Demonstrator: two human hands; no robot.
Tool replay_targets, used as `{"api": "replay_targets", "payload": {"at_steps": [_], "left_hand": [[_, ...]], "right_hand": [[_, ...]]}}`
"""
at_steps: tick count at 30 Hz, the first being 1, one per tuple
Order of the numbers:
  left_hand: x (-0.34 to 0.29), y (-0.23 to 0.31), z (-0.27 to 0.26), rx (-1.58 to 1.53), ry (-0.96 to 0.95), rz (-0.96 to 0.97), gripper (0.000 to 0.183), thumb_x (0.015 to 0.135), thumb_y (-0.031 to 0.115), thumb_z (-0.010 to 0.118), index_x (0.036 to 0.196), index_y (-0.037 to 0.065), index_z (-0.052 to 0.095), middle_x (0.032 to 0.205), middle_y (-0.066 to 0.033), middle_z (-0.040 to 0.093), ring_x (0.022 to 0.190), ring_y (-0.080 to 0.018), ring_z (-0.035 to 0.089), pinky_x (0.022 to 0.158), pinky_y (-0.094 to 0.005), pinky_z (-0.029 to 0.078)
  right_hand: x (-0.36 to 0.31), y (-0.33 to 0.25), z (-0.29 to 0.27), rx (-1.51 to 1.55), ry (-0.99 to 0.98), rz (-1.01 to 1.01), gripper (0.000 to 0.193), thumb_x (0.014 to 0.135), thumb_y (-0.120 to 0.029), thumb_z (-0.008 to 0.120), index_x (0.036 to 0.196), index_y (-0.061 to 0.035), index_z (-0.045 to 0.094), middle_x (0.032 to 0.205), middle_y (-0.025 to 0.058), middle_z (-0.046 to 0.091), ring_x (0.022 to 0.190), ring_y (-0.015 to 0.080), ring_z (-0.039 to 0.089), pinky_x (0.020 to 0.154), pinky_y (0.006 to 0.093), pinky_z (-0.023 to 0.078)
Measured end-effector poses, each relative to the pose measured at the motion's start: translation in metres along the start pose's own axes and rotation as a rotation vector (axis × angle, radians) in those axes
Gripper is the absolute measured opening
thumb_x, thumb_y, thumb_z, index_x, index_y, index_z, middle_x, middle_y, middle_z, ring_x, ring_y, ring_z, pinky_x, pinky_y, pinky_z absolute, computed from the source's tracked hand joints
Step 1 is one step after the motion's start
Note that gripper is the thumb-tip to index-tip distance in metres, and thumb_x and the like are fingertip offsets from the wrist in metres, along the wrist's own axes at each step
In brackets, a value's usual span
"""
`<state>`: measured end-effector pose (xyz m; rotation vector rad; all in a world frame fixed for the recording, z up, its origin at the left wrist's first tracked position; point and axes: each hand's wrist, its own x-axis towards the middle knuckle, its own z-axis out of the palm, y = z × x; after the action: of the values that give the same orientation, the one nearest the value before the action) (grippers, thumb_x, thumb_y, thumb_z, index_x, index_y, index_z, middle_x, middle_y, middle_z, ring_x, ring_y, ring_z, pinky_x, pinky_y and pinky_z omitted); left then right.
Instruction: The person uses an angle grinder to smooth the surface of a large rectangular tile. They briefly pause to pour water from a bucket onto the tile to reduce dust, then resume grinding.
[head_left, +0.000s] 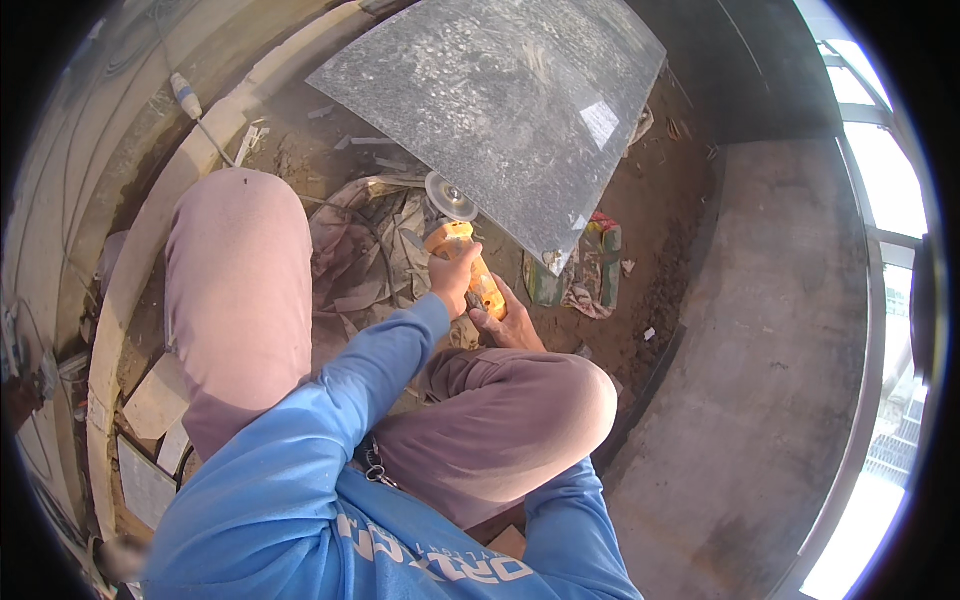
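Note:
I squat with both knees up, in pink trousers and a blue long-sleeved shirt. My left hand (pixel 454 280) grips the front of an orange angle grinder (pixel 465 255). My right hand (pixel 512 322) holds its rear handle, partly hidden behind the tool. The grinder's round disc (pixel 451 196) touches the near edge of a large grey speckled stone slab (pixel 500 105) that lies tilted in front of me. The grinder's cable (pixel 205 130) runs off to the upper left.
Crumpled sacks (pixel 365 250) and a coloured bag (pixel 592 270) lie on the dirt under the slab. A pale curved kerb (pixel 150 240) runs along my left, with tile offcuts (pixel 150 400) beside it. A smooth concrete floor (pixel 760 350) spreads to the right, up to bright windows (pixel 890 170).

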<state>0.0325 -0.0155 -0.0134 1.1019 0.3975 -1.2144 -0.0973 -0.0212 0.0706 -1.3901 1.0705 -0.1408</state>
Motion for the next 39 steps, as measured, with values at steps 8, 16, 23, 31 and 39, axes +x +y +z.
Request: {"api": "replay_targets", "payload": {"at_steps": [8, 16, 23, 31, 39], "left_hand": [[-0.014, -0.007, 0.001, 0.027, -0.029, 0.024, 0.048, 0.08, 0.021, 0.08, 0.116, 0.001, 0.057, 0.106, -0.0082, 0.063, 0.092, -0.0195, 0.064, 0.077, -0.0381, 0.054], [-0.038, -0.024, 0.009, 0.085, 0.056, -0.01, 0.052, 0.08, 0.021, 0.08, 0.119, -0.001, 0.053, 0.108, -0.0103, 0.062, 0.097, -0.0212, 0.063, 0.082, -0.0396, 0.052], [-0.04, -0.041, 0.01, 0.075, 0.051, -0.012, 0.053, 0.078, 0.022, 0.081, 0.117, -0.002, 0.053, 0.108, -0.0113, 0.062, 0.093, -0.0219, 0.063, 0.08, -0.0393, 0.052], [-0.046, -0.045, 0.01, 0.084, 0.054, -0.013, 0.056, 0.077, 0.023, 0.082, 0.118, -0.002, 0.052, 0.107, -0.0109, 0.062, 0.093, -0.022, 0.064, 0.079, -0.0384, 0.052], [-0.044, -0.038, 0.01, 0.07, 0.044, -0.009, 0.05, 0.078, 0.022, 0.081, 0.114, -0.001, 0.056, 0.105, -0.01, 0.063, 0.091, -0.0211, 0.064, 0.077, -0.0386, 0.052]], "right_hand": [[-0.009, 0.016, -0.007, 0.077, -0.032, 0.002, 0.091, 0.084, -0.03, 0.08, 0.151, 0.0036, 0.028, 0.136, 0.0151, 0.056, 0.122, 0.0208, 0.055, 0.102, 0.0338, 0.043], [-0.037, 0.016, -0.014, 0.277, -0.051, 0.026, 0.089, 0.086, -0.023, 0.078, 0.152, 0.0039, 0.025, 0.137, 0.0124, 0.053, 0.121, 0.0169, 0.053, 0.101, 0.0308, 0.042], [-0.045, 0.028, -0.023, 0.207, -0.03, 0.008, 0.085, 0.087, -0.017, 0.076, 0.152, 0.0028, 0.025, 0.138, 0.0128, 0.053, 0.123, 0.0174, 0.053, 0.102, 0.0313, 0.043], [-0.052, 0.026, -0.023, 0.247, -0.028, 0.045, 0.086, 0.087, -0.015, 0.077, 0.152, 0.004, 0.023, 0.138, 0.0119, 0.051, 0.124, 0.0172, 0.052, 0.102, 0.0311, 0.043], [-0.047, 0.024, -0.015, 0.311, -0.011, 0.014, 0.081, 0.088, -0.01, 0.074, 0.152, 0.0036, 0.025, 0.136, 0.0125, 0.054, 0.121, 0.0163, 0.054, 0.1, 0.0305, 0.044]]}}
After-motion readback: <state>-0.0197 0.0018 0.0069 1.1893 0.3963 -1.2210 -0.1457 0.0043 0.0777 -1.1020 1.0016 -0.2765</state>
